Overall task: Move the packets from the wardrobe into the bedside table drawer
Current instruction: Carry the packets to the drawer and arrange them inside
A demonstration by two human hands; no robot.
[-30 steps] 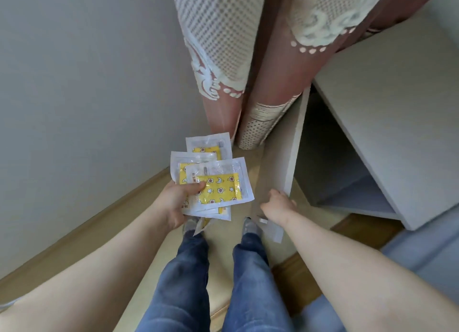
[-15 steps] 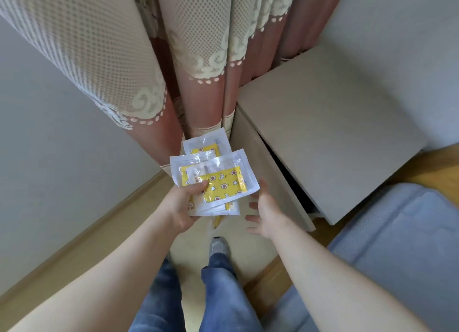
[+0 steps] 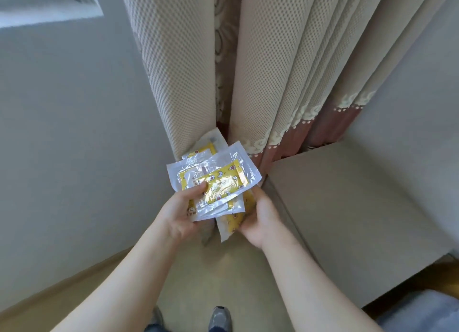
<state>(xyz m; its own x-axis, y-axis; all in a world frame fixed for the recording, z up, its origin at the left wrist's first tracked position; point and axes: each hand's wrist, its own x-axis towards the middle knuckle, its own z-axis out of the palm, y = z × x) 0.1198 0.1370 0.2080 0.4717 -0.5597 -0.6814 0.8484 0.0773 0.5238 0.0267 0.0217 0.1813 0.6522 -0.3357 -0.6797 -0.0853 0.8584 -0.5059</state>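
Observation:
Several clear packets (image 3: 218, 180) with yellow printed inserts are fanned out in front of me, just left of the bedside table (image 3: 347, 207). My left hand (image 3: 181, 212) grips the stack, thumb pressed on the top packet. My right hand (image 3: 260, 217) holds the stack's lower right side, fingers curled under a yellow packet (image 3: 233, 220) that hangs below the rest. The table shows only its pale top and left side; no open drawer is visible.
Beige and red curtains (image 3: 273, 71) hang straight ahead, behind the packets. A grey wall (image 3: 62, 145) runs along the left, with wooden flooring (image 3: 223, 269) and my shoes (image 3: 219, 318) below. A blue-grey rug corner (image 3: 427, 312) lies at bottom right.
My view has tilted up toward the curtains. My right hand left the drawer front and came up under the packets. The open drawer seen earlier is out of sight now.

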